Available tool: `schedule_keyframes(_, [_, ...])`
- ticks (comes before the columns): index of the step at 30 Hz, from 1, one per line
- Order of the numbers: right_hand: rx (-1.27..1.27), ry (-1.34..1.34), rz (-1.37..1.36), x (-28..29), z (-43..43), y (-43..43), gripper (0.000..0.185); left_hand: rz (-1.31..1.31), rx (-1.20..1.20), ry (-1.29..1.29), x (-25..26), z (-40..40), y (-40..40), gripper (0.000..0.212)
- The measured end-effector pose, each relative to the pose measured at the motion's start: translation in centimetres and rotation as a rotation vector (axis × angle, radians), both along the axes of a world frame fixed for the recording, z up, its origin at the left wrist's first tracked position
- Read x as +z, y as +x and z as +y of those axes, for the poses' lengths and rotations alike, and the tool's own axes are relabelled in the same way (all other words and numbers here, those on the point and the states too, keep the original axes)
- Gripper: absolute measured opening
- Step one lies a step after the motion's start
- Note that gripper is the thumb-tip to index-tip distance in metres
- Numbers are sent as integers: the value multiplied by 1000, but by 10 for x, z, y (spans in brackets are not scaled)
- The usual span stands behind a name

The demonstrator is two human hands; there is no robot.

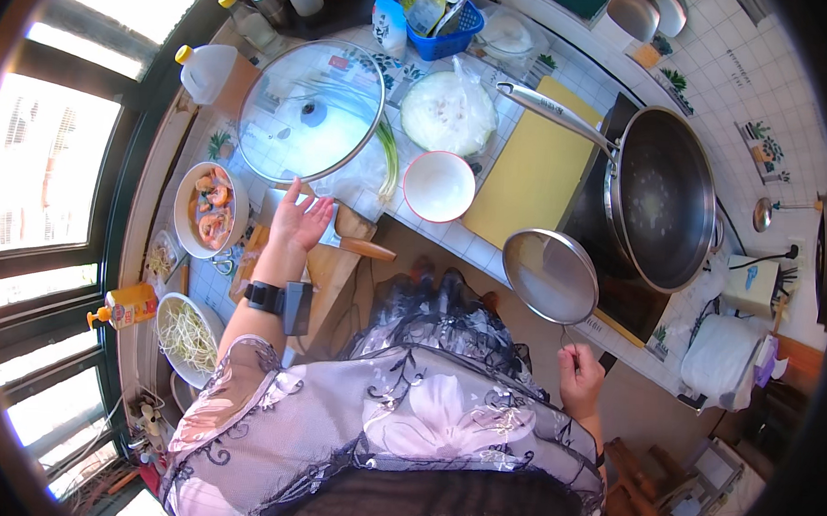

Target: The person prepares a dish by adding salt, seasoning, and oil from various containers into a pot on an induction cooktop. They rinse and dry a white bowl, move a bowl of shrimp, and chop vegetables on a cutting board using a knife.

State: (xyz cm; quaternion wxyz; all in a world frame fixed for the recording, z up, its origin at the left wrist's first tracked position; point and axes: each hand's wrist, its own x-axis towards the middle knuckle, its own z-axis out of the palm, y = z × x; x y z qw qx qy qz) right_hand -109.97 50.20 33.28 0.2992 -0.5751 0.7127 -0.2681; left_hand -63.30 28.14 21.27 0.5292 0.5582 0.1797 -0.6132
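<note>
My right hand (581, 376) is closed on the thin handle of a fine-mesh strainer (550, 275), whose round bowl hangs near the counter's edge, left of a deep wok (662, 198). My left hand (303, 220) is spread with the palm up, by the lower rim of a large glass lid (312, 112); whether a finger touches the rim I cannot tell. Just under that hand lies a wide knife with a wooden handle (367, 248), on a wooden cutting board (351, 225). A white bowl with a red rim (439, 186) stands between the hands, beside a yellow board (528, 169).
A bowl of shrimp (212, 211) and a bowl of bean sprouts (187, 338) stand at the left. Green onions (392, 157) lie near a cut winter melon (449, 114) partly under plastic. A blue basket (442, 46) is at the back. The wok's long handle (557, 114) reaches over the yellow board.
</note>
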Motion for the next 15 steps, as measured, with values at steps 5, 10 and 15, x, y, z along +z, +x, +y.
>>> schedule_keyframes(5, [52,-18,-61,1,-23,6,13,42,133,-275,-29,-25,-5,47])
schedule_keyframes(10, [39,62,-106,7,-27,16,13,9,161,-283,-51,-52,3,29])
schedule_keyframes(15, [25,109,-128,12,-26,22,12,-80,67,-490,-48,-53,-6,50])
